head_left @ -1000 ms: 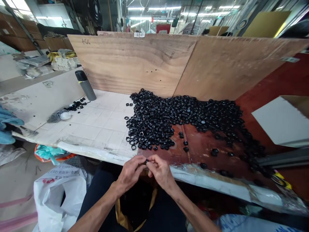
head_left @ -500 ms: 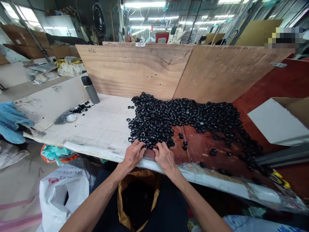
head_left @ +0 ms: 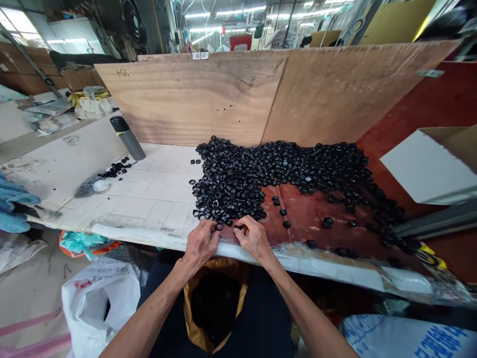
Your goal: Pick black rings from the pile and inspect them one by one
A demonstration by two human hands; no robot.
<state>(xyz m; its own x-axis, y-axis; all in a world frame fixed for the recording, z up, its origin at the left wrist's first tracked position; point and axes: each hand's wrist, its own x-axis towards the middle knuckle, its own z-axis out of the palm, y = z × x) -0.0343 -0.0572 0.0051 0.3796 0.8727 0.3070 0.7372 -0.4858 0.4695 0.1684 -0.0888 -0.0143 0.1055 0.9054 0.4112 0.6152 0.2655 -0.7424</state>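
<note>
A wide heap of small black plastic rings (head_left: 261, 174) covers the bench in front of me. My left hand (head_left: 199, 242) rests at the near edge of the heap, fingers curled and pinching a black ring (head_left: 219, 226). My right hand (head_left: 253, 237) sits beside it, thumb and fingers pinched on another small black ring (head_left: 238, 227). Both hands lie on the front edge of the bench (head_left: 156, 236), close together. Below them, on my lap, an open yellow-lined bag (head_left: 214, 303) holds dark pieces.
Plywood boards (head_left: 208, 94) wall off the back of the bench. A grey bottle (head_left: 126, 137) stands at the left, with a few loose rings (head_left: 115, 169) and a clear bag (head_left: 91, 185) near it. A white box (head_left: 425, 169) lies at the right, a white plastic bag (head_left: 97, 303) by my left knee.
A second ago both hands were pinched together below the bench edge. They reached up to the near edge of the heap and now each pinches a ring there.
</note>
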